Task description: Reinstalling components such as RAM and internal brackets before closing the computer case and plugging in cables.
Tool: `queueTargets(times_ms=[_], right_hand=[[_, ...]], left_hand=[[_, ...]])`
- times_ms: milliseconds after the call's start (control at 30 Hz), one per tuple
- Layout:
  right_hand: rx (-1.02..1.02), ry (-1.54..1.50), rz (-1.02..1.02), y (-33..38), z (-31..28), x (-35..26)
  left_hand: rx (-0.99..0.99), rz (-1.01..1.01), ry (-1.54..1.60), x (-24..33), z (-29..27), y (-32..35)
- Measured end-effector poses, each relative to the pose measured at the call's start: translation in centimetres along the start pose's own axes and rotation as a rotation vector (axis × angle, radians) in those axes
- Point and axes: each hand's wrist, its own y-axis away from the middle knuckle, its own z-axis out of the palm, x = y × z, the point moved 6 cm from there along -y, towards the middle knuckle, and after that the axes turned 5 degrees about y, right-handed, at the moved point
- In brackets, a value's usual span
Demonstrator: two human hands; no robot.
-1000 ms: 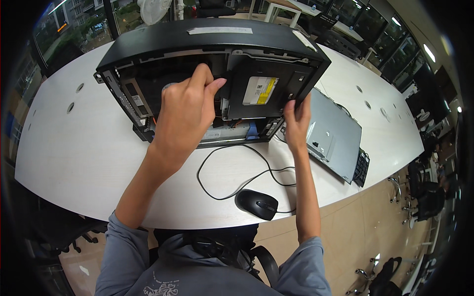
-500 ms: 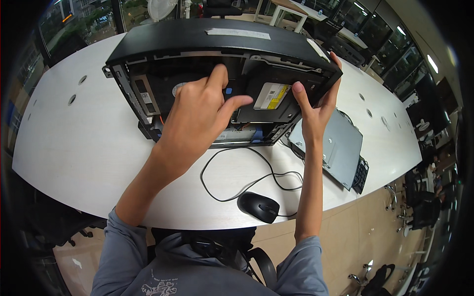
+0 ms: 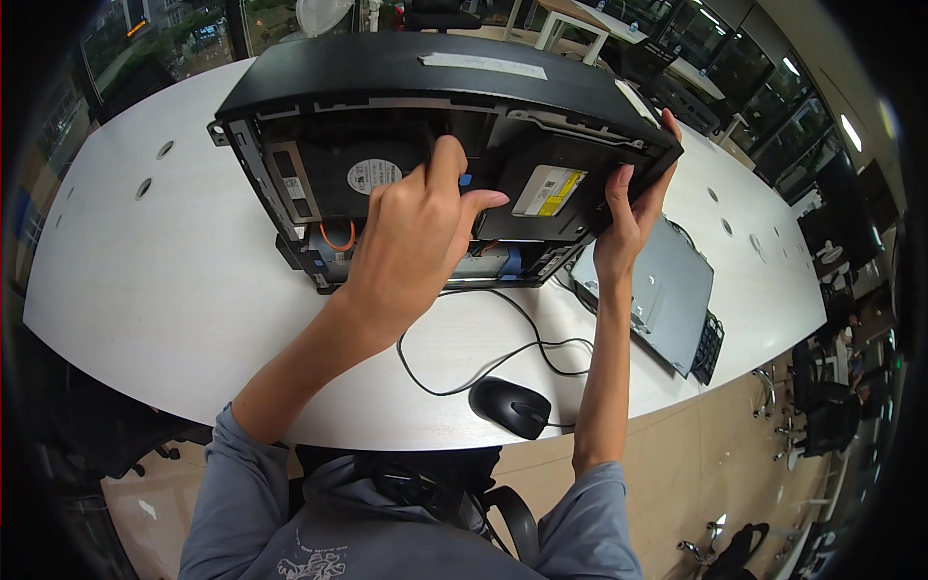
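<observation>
A black desktop computer case (image 3: 454, 63) stands on its edge on the white table, its open side facing me. Inside are a fan with a round white label (image 3: 375, 176), a black optical drive (image 3: 548, 191) with a white and yellow label, and an orange cable (image 3: 338, 238). My left hand (image 3: 416, 222) reaches into the middle of the case beside a small blue tab (image 3: 465, 180). Its thumb stretches out toward the drive, the index finger points inward and the other fingertips are hidden. My right hand (image 3: 626, 217) grips the case's right edge, thumb on the inner side, fingers behind.
A wired black mouse (image 3: 510, 407) lies near the front edge of the white table (image 3: 126, 290), its cable looping toward the case. At the right, a grey metal panel (image 3: 672, 295) rests over a black keyboard (image 3: 709, 348). Chairs and other tables stand around.
The case has shifted slightly to the right with both hands. My left hand has moved right and a little down, showing more of the fan label and orange cable.
</observation>
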Motion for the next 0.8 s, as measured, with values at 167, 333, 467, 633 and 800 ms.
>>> queueTargets(times_ms=[167,333,467,633,800], right_hand=[[0.046,0.030,-0.065,-0.1,-0.2,0.7],[0.011,-0.061,-0.037,-0.2,0.3,1.1],[-0.026,-0.041,-0.018,0.0,0.2,1.4],[-0.052,-0.141,-0.005,0.4,-0.3,1.1],[-0.044,0.012,0.194,3.3,-4.6,4.0]], left_hand=[[-0.038,-0.047,0.175,0.0,0.2,-0.3],[0.018,-0.050,0.197,-0.2,0.5,-0.2],[-0.026,-0.075,0.214,-0.4,0.3,-0.4],[-0.084,0.011,0.067,-0.3,-0.3,-0.5],[-0.090,0.050,0.003,0.3,-1.4,1.6]])
